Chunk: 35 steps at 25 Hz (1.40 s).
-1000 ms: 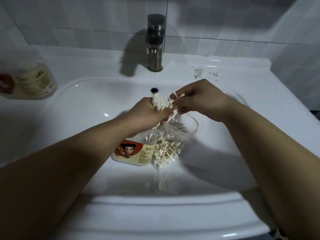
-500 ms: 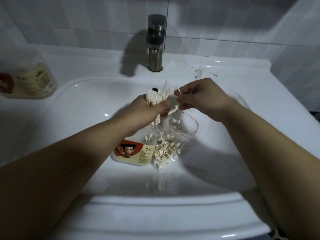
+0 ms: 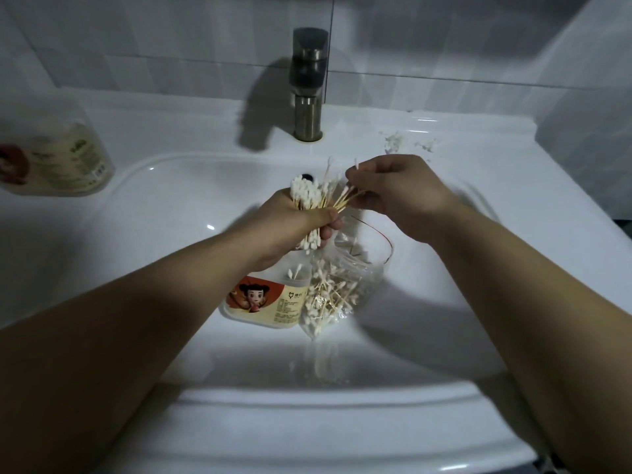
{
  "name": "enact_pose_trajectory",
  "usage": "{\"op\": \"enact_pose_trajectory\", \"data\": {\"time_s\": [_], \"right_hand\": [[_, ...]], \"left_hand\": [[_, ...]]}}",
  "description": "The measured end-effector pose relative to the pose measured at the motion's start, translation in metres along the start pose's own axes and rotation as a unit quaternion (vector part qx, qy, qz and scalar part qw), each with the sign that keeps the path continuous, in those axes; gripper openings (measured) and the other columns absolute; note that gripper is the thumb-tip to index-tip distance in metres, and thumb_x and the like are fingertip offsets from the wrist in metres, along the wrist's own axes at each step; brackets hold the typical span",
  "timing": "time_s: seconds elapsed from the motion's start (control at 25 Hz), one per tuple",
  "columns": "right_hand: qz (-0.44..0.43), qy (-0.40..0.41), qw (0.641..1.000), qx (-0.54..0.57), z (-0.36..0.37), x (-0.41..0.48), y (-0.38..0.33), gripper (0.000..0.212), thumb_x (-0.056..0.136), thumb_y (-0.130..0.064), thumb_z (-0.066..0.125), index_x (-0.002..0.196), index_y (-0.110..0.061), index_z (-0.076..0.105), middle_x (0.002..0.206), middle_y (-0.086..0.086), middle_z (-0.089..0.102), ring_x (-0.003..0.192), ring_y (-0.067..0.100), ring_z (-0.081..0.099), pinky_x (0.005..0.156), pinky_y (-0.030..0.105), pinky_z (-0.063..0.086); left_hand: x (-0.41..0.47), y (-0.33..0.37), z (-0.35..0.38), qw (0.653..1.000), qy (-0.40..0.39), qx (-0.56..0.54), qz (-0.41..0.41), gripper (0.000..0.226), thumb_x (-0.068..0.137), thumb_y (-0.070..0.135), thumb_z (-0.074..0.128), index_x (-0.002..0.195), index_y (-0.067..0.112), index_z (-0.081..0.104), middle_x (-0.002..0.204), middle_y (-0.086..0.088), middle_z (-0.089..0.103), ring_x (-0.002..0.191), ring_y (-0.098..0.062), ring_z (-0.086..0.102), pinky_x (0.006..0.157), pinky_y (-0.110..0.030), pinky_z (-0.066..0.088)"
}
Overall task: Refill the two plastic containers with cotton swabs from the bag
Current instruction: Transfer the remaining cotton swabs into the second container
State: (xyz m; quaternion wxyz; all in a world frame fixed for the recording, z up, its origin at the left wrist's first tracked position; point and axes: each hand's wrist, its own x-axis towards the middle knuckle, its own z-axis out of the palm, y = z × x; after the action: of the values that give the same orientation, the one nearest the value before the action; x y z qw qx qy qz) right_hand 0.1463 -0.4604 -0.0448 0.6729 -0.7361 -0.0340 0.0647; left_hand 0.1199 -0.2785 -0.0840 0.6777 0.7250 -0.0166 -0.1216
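Wooden-stemmed swabs: judged light, thin, easily scattered; best held mid-stem as a tight bunch. Left hand grips one bunch above the sink; right hand pinches a few stray stems beside it. Bag and tub lie below; second tub, blurred, far left.

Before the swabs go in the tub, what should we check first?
1. Left hand grips the bunch firmly: ok.
2. Swabs all lined up: not ok; stray swabs stick out sideways, and the right hand pinches them.
3. Tub mouth open: cannot tell, the left hand hides it.
4. Bag out of the way: not ok, it lies right beside the tub.
5. Tap off: ok, no water runs.
6. Second tub needs filling: cannot tell, blurred.
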Motion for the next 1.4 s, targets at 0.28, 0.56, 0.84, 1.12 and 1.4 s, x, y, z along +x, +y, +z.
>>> {"op": "enact_pose_trajectory", "data": {"time_s": [0.28,0.56,0.84,1.12,1.4], "right_hand": [[0.011,0.003,0.999,0.040,0.005,-0.003,0.001,0.019,0.092,0.011,0.062,0.109,0.003,0.063,0.080,0.020,0.065,0.066,0.030,0.067,0.071,0.033,0.062],[-0.012,0.061,0.998,-0.003,0.006,-0.004,-0.002,0.010,0.094,-0.014,0.067,0.087,-0.009,0.072,0.083,0.009,0.076,0.077,0.027,0.074,0.058,0.029,0.054],[-0.047,0.069,0.995,-0.053,-0.001,-0.001,-0.002,0.015,0.093,-0.011,0.068,0.080,-0.007,0.076,0.079,0.009,0.077,0.072,0.018,0.072,0.064,0.030,0.057],[-0.030,0.010,0.998,-0.049,0.014,-0.007,0.004,0.013,0.094,-0.013,0.067,0.088,-0.010,0.078,0.085,0.009,0.078,0.078,0.021,0.076,0.066,0.028,0.058],[-0.144,0.042,0.967,-0.204,0.014,-0.002,0.007,0.043,0.100,-0.024,0.051,0.143,-0.028,0.056,0.134,-0.009,0.066,0.112,0.008,0.067,0.097,0.040,0.056]], "left_hand": [[-0.002,0.004,0.004,0.999,0.023,-0.008,-0.037,0.007,0.093,0.003,0.068,0.098,0.006,0.072,0.078,-0.011,0.065,0.069,-0.020,0.064,0.062,-0.029,0.057],[-0.005,0.004,0.003,0.998,0.009,-0.017,-0.054,0.015,0.100,0.021,0.064,0.113,0.014,0.069,0.094,-0.002,0.080,0.088,-0.016,0.077,0.072,-0.032,0.061],[-0.001,0.008,-0.002,0.996,0.061,-0.063,-0.033,0.010,0.097,0.010,0.067,0.106,0.006,0.070,0.075,-0.002,0.075,0.066,-0.011,0.069,0.067,-0.029,0.059],[-0.001,0.008,0.001,0.996,0.057,-0.057,-0.034,0.023,0.097,0.018,0.069,0.119,0.011,0.069,0.100,-0.004,0.077,0.086,-0.017,0.075,0.070,-0.033,0.062],[-0.007,0.010,0.003,0.999,-0.012,-0.017,-0.048,0.006,0.096,0.006,0.065,0.091,0.007,0.069,0.066,-0.004,0.067,0.060,-0.015,0.062,0.058,-0.029,0.053]]}}
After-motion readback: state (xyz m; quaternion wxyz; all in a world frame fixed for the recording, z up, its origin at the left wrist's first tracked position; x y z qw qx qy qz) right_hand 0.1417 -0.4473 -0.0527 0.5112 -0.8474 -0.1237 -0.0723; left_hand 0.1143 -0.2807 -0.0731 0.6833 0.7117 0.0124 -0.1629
